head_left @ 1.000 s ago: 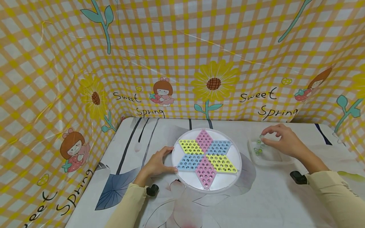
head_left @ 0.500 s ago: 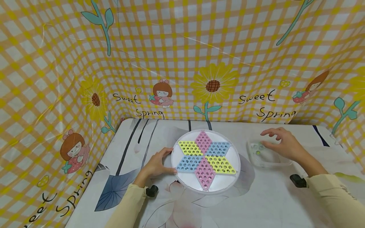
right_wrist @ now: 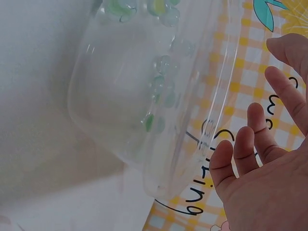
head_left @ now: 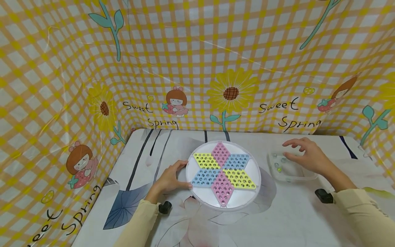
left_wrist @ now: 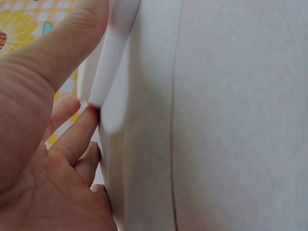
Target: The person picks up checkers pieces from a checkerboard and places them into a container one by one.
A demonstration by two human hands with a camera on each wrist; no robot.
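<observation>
A round white Chinese checkers board [head_left: 197, 199] with a pink, yellow and blue star lies on the table. My left hand [head_left: 169, 176] touches its left rim, thumb and fingertips spread along the edge; the left wrist view shows fingertips [left_wrist: 89, 115] right at the rim. My right hand [head_left: 305, 156] hovers over a clear plastic box [head_left: 302, 178] to the right of the board, thumb and fingers apart with nothing between them. Several glass marbles [head_left: 279, 169], clear with green or yellow swirls, lie in the box; the right wrist view shows marbles [right_wrist: 161, 65] along one side.
A white table [head_left: 277, 219] with a printed flower pattern carries everything. Yellow checked cloth [head_left: 191, 51] hangs behind it and at both sides. Black wrist devices [head_left: 324, 195] sit at the sleeve cuffs.
One second ago my right thumb and index finger pinched a marble over the box; they have parted and let it go. Marbles in the box have shifted. My left hand stays at the rim.
</observation>
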